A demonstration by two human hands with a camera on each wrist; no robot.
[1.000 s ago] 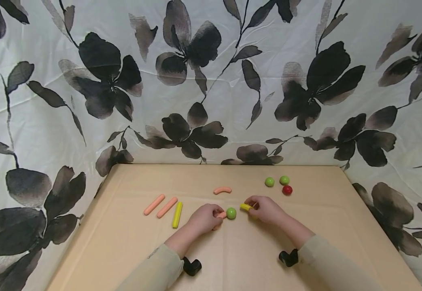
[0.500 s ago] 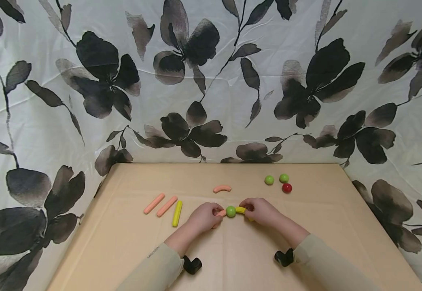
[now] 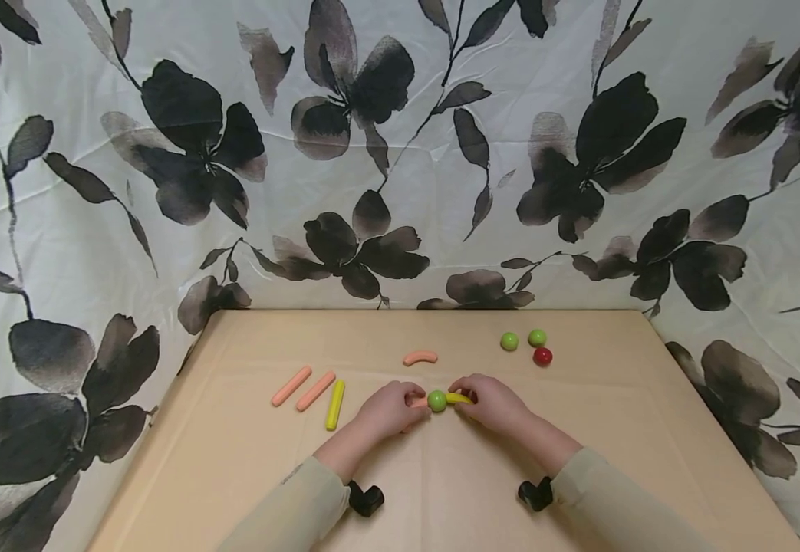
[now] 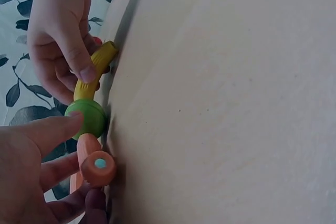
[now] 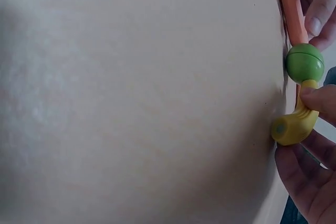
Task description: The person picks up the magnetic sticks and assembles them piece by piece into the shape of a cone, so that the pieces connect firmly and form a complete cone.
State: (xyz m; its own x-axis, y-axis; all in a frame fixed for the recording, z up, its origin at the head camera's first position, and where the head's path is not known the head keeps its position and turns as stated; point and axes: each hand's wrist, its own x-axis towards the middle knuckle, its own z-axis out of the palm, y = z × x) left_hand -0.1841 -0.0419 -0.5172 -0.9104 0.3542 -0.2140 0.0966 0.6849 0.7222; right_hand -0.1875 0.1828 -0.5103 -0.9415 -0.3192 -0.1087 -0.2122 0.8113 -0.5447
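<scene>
Fingers of left hand (image 3: 387,409) pinched orange rod (image 4: 90,160); right hand (image 3: 492,400) fingers curled round yellow curve (image 5: 296,124). Both pieces touched green ball (image 3: 437,400) between them, at table (image 3: 441,491) centre. Spare rods (image 3: 306,389) lay left, three balls (image 3: 528,345) back right.

Beige long sleeves (image 3: 303,506); black wrist-worn cameras (image 3: 365,498).
</scene>
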